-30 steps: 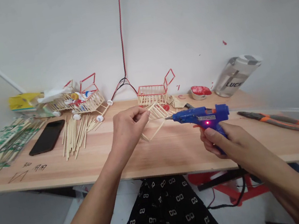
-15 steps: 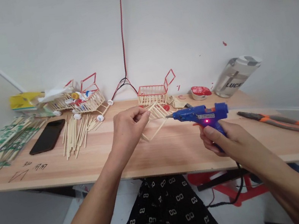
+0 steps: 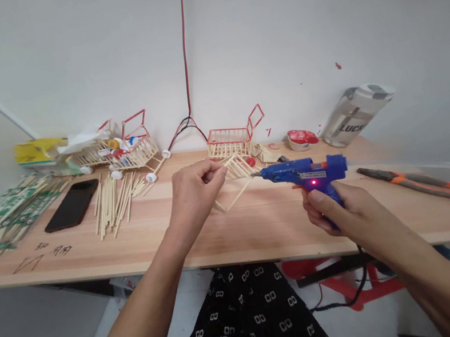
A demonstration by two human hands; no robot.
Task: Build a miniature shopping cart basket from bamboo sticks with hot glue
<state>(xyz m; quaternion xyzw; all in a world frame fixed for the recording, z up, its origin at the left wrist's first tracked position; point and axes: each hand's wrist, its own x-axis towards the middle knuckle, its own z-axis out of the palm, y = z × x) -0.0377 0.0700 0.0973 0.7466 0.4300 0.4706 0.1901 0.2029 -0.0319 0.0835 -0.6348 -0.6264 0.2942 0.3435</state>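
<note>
My left hand [image 3: 198, 189] pinches a small frame of pale wooden sticks [image 3: 239, 194], held tilted above the table's middle. My fingers hide part of that frame. In my right hand [image 3: 332, 209] is a blue hot glue gun [image 3: 295, 169] with a lit red light. Its nozzle points left, at the frame's right corner; whether the tip touches the wood I cannot tell. Just behind the frame stands a stick-built cart [image 3: 229, 143] with a red rim and red handle.
On the left lie loose sticks [image 3: 115, 206], a black phone [image 3: 71, 205] and packaged sticks [image 3: 3, 219]. Behind them stand more stick carts [image 3: 133, 153]. A red-stained dish [image 3: 302, 139], a clear bag-like container [image 3: 357, 115] and pliers [image 3: 414, 181] are on the right.
The glue gun has shifted very slightly to the right. My left hand and the stick frame stay almost in place.
</note>
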